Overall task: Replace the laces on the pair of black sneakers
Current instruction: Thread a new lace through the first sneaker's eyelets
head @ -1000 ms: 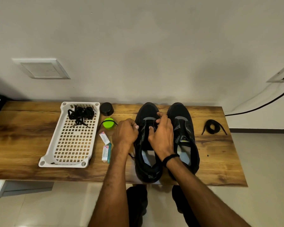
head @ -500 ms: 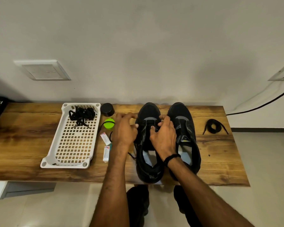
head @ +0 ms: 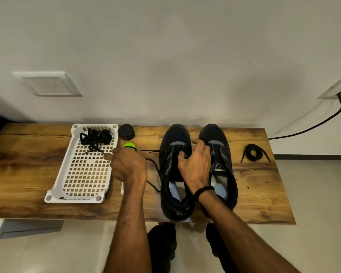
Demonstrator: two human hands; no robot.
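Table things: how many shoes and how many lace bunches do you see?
Black sneakers: 2, left sneaker and right sneaker.
Loose lace bunches: 2, tangle in the basket, coil by the right sneaker.
Lace from the left sneaker, held by the left hand: 1.
Total: 5.

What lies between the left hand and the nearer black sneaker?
In the head view, a thin black lace spans from the left hand to the black sneaker; its slack loops on the wooden tabletop.
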